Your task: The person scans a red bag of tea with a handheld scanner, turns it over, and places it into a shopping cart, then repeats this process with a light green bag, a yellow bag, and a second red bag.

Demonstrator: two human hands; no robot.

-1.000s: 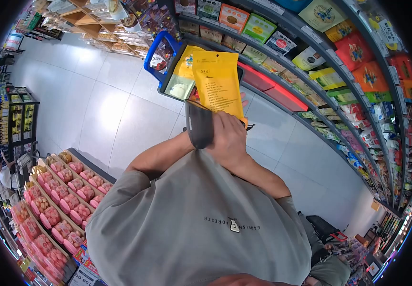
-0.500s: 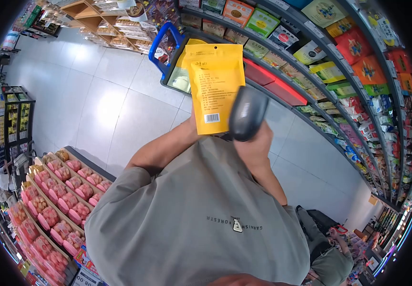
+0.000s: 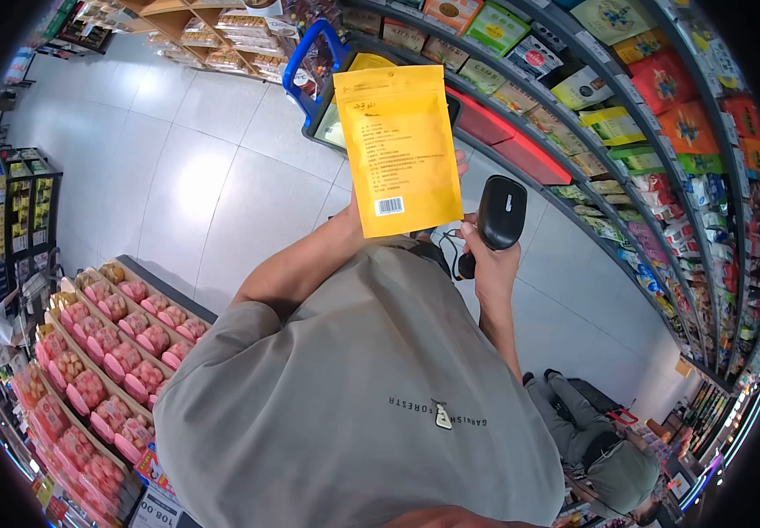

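Observation:
A yellow pouch [image 3: 402,158] stands upright in front of me, its back with printed text and a barcode facing me. My left hand [image 3: 353,209] is closed on it from behind; the pouch hides most of this hand, with fingertips showing past the right edge. My right hand [image 3: 496,264] is wrapped round the handle of a black handheld barcode scanner [image 3: 503,209]. The scanner's rounded head is up, just right of the pouch, and a finger reaches close to the pouch's lower right corner.
Behind the pouch is a dark basket with a blue handle [image 3: 288,77], holding another yellow pouch [image 3: 369,62]. Shelves of colourful packets [image 3: 609,128] curve along the right. Pink-packed goods [image 3: 120,356] fill a stand at lower left. Another person [image 3: 595,440] is at lower right.
The scanner has moved right, away from the pouch's lower right part, uncovering that corner. The pouch has shifted slightly up and tilted a little.

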